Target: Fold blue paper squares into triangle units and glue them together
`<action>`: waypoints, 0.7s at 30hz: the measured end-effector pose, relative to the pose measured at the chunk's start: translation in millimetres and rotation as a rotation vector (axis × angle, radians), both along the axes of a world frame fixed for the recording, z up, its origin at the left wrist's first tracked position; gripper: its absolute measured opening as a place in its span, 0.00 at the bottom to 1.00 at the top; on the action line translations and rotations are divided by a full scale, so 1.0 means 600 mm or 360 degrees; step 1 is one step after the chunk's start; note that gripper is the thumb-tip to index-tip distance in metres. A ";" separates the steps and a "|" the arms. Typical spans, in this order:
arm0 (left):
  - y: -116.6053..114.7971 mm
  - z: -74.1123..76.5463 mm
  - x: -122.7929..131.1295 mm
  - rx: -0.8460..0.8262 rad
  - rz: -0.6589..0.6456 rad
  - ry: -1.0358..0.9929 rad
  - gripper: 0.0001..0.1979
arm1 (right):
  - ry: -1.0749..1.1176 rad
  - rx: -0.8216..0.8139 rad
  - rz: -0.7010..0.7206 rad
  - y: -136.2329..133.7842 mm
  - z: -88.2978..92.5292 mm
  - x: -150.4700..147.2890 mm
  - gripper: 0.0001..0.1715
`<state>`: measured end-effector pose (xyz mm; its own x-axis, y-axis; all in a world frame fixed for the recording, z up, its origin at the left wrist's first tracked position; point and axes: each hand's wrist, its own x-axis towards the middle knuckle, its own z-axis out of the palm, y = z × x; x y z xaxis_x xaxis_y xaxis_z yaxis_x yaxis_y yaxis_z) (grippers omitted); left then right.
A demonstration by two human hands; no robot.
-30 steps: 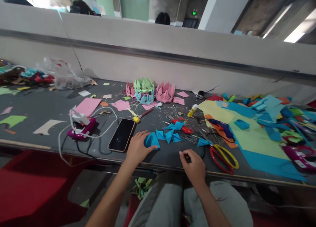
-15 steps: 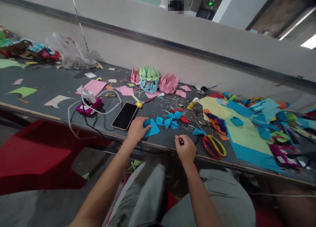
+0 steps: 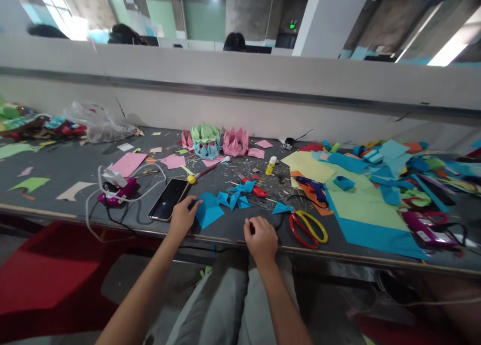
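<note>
My left hand is at the left edge of a blue paper piece, its thumb and fingers pinching that edge. The paper lies near the front of the dark table. Just right of it sit several folded blue paper triangles. My right hand rests at the table's front edge with its fingers curled in; I see nothing in it. To its right lie scissors with a red and a yellow handle, and one folded blue triangle by their blades.
A phone lies left of my left hand, near a purple power strip with cables. Behind are folded paper rings, a glue stick and red-handled scissors. Paper sheets and a glue gun lie right. People's heads show beyond the partition.
The view has tilted up and levelled, showing more of the room. My left hand has shifted from on top of the blue paper to its left edge. My right hand stays curled.
</note>
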<state>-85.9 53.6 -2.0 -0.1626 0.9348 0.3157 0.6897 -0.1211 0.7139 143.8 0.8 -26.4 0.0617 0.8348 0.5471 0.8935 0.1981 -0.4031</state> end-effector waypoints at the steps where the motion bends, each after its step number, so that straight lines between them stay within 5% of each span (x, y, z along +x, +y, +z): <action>1: -0.001 0.003 0.001 0.0027 0.0013 -0.0008 0.15 | 0.0014 0.0006 0.0012 -0.001 0.001 0.000 0.14; 11: -0.009 0.022 0.015 0.0037 -0.0156 -0.0277 0.16 | 0.0477 0.0033 0.0276 -0.003 -0.001 0.017 0.11; 18: -0.007 0.013 0.107 -0.0260 -0.0640 -0.0570 0.20 | 0.0661 -0.0124 0.0753 0.004 0.008 0.060 0.23; 21: -0.004 0.003 0.138 -0.0342 -0.0775 -0.0664 0.20 | 0.0679 -0.0236 0.0940 0.010 0.016 0.069 0.21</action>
<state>-3.3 51.1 0.0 0.2249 0.9674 0.1167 0.2536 -0.1737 0.9516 185.1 6.7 -16.6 -0.2384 0.8579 0.4552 0.4150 0.5137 -0.7509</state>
